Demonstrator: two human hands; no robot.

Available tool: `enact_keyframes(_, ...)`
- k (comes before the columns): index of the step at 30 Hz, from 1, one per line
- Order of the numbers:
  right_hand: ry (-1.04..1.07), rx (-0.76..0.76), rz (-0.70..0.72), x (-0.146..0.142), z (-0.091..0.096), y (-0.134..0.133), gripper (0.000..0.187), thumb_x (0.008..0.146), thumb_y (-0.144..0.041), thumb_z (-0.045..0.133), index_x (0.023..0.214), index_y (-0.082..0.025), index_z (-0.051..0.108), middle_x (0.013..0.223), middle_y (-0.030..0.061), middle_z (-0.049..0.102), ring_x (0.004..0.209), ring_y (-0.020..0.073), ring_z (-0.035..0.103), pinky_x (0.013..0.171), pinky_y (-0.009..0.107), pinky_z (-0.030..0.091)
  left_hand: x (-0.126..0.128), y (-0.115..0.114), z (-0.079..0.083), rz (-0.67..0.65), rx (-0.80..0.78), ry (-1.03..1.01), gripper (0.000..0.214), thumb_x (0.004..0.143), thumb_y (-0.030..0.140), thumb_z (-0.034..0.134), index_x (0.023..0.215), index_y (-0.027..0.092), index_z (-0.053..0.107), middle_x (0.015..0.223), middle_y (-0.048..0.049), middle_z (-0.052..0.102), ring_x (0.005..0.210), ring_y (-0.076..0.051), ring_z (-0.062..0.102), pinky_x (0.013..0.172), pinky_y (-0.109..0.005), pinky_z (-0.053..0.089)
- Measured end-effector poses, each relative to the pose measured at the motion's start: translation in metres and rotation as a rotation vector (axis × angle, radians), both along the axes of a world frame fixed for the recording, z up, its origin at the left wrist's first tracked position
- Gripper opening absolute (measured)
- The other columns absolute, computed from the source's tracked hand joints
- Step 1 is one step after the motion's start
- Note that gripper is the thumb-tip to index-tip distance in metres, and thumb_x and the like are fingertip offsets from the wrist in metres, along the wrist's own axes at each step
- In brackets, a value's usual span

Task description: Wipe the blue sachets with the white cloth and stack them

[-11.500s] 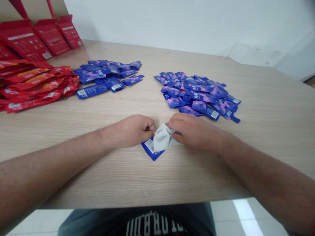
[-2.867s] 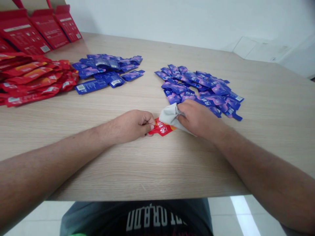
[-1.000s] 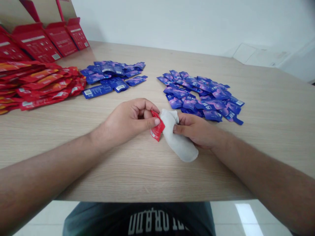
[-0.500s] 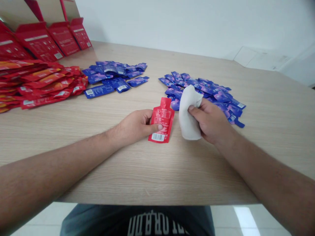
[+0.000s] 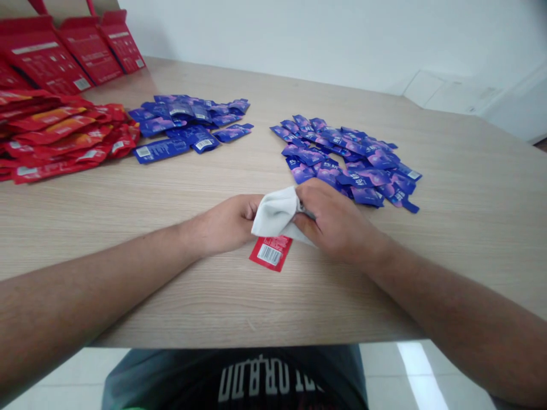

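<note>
A white cloth (image 5: 277, 212) is bunched in my right hand (image 5: 331, 219), whose fingers are closed round it. The cloth lies over the upper part of a small red sachet (image 5: 271, 253), so only the barcoded lower end shows. At the sachet's left side is my left hand (image 5: 228, 225), closed on it with the fingertips partly hidden by the cloth. Just beyond my right hand spreads a pile of blue and purple sachets (image 5: 350, 154).
A second group of blue sachets (image 5: 192, 122) lies at the back left. Beside it is a heap of red sachets (image 5: 64, 134). Behind stand several open red boxes (image 5: 89, 51). The wooden table's (image 5: 205, 307) front edge runs close to my lap.
My right hand has moved left, bringing the white cloth onto the red sachet and covering its upper part. The sachet has tilted and sits slightly lower. The view has shifted a little.
</note>
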State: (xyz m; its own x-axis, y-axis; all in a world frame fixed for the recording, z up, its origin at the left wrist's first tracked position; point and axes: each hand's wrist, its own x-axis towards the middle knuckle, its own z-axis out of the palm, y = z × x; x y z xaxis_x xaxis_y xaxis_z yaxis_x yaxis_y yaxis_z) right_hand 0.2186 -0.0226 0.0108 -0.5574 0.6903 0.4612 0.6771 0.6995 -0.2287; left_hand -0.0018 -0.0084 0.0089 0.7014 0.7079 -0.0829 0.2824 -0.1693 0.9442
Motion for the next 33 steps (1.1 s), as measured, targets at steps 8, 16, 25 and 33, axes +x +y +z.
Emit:
enact_keyframes(8, 0.007, -0.002, -0.041, 0.004, 0.002, 0.003, 0.009, 0.090, -0.020, 0.056, 0.099, -0.017, 0.056, 0.097, 0.0085, 0.060, 0.094, 0.0239, 0.054, 0.084, 0.036, 0.043, 0.001, -0.001, -0.002, 0.034, -0.060, -0.050, 0.015, 0.082, 0.027, 0.068, 0.093, 0.017, 0.070, 0.087, -0.0007, 0.073, 0.079, -0.015, 0.064, 0.076, -0.027, 0.050)
enact_keyframes(16, -0.115, -0.049, 0.137, -0.012, 0.005, -0.018, 0.005, 0.090, -0.017, 0.056, 0.094, -0.016, 0.059, 0.099, 0.0095, 0.060, 0.095, 0.0230, 0.055, 0.085, 0.035, 0.046, 0.004, -0.005, -0.004, 0.286, -0.125, -0.075, 0.017, 0.083, 0.032, 0.066, 0.077, 0.016, 0.064, 0.066, 0.0017, 0.064, 0.056, -0.010, 0.054, 0.054, -0.020, 0.042)
enact_keyframes(25, -0.144, 0.061, 0.209, -0.007, 0.001, -0.015, 0.013, 0.096, -0.017, 0.049, 0.098, -0.016, 0.063, 0.100, 0.0098, 0.062, 0.096, 0.0224, 0.055, 0.088, 0.037, 0.047, 0.004, 0.001, -0.010, 0.304, -0.308, -0.145, 0.016, 0.081, 0.030, 0.067, 0.075, 0.017, 0.060, 0.061, 0.0018, 0.060, 0.052, -0.009, 0.052, 0.048, -0.019, 0.038)
enact_keyframes(33, -0.082, 0.126, 0.080, -0.005, 0.004, -0.011, 0.016, 0.097, -0.020, 0.050, 0.101, -0.014, 0.064, 0.103, 0.0128, 0.062, 0.099, 0.0240, 0.055, 0.088, 0.038, 0.047, 0.003, 0.003, -0.011, 0.176, -0.402, -0.178, 0.010, 0.080, 0.025, 0.067, 0.080, 0.016, 0.064, 0.070, 0.0002, 0.065, 0.057, -0.010, 0.055, 0.052, -0.020, 0.042)
